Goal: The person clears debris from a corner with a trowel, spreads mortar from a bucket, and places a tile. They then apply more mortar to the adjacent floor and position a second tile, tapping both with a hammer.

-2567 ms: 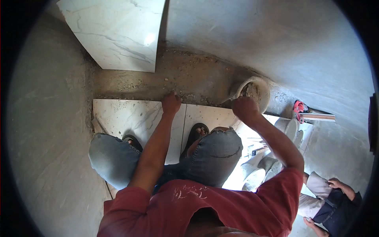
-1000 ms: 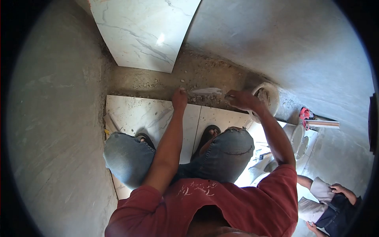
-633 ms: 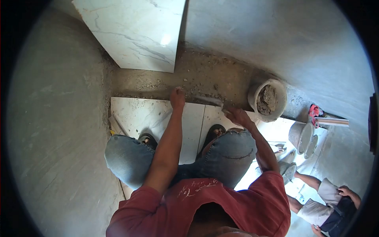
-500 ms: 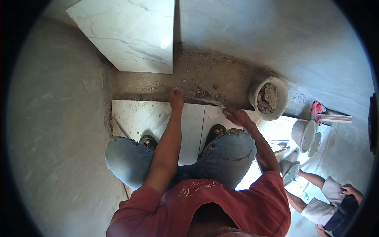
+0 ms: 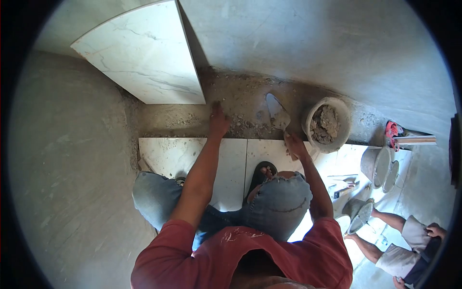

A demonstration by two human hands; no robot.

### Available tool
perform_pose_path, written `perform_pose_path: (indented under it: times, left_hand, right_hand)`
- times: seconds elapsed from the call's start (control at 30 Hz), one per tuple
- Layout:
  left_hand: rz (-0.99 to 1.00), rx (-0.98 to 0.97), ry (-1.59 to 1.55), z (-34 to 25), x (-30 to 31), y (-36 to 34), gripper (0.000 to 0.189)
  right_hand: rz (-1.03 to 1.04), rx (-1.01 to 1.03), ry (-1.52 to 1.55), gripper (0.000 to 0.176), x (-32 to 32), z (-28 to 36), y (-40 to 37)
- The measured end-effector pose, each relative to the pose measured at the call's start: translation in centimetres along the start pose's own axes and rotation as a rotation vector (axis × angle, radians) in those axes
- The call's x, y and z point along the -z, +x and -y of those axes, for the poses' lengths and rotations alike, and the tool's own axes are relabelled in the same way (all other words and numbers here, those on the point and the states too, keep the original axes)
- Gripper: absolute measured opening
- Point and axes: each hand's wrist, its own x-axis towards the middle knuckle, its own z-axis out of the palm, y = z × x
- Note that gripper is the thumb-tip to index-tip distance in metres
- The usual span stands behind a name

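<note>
My right hand (image 5: 295, 145) is closed around the handle of a trowel (image 5: 278, 113). Its blade points away from me over the bare strip of ground (image 5: 245, 94), with some mortar on the blade near the handle. My left hand (image 5: 219, 121) reaches over the same strip, just past the edge of the laid white tiles (image 5: 226, 164); its fingers look stretched out and nothing shows in them. Close beside the trowel, to its right, stands a bucket (image 5: 345, 113) holding grey mortar (image 5: 325, 124).
A large marbled tile (image 5: 149, 53) leans in the far left corner. To the right are more buckets (image 5: 373, 161), a red cloth (image 5: 392, 131) and wood strips (image 5: 416, 140). Another person's legs (image 5: 392, 219) show at lower right. My sandalled foot (image 5: 262, 176) rests on the tiles.
The trowel has swung from lying along the tile edge to pointing away from me, toward the wall. My left hand has reached farther over the bare strip. The whole view has shifted slightly.
</note>
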Motion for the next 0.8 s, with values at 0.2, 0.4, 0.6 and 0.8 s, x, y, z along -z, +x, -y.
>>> perform_pose_path:
  times: [0.2,0.4,0.6,0.8]
  left_hand:
    - [0.077,0.033,0.113,-2.5,-2.7,-2.8,0.068]
    - [0.134,0.15,-0.293,-4.9,-5.1,-4.9,0.066]
    - [0.079,0.192,-0.294,-6.4,-5.7,-4.9,0.068]
    - [0.11,0.261,-0.407,-6.3,-5.9,-4.8,0.07]
  right_hand:
    - [0.009,0.023,-0.24,0.039,0.8,-0.5,0.5]
    - [0.127,0.122,-0.444,0.039,0.7,0.2,1.7]
    - [0.262,0.112,-0.432,0.041,-0.3,3.9,3.1]
    - [0.378,0.089,-0.514,0.042,-1.2,6.1,2.1]
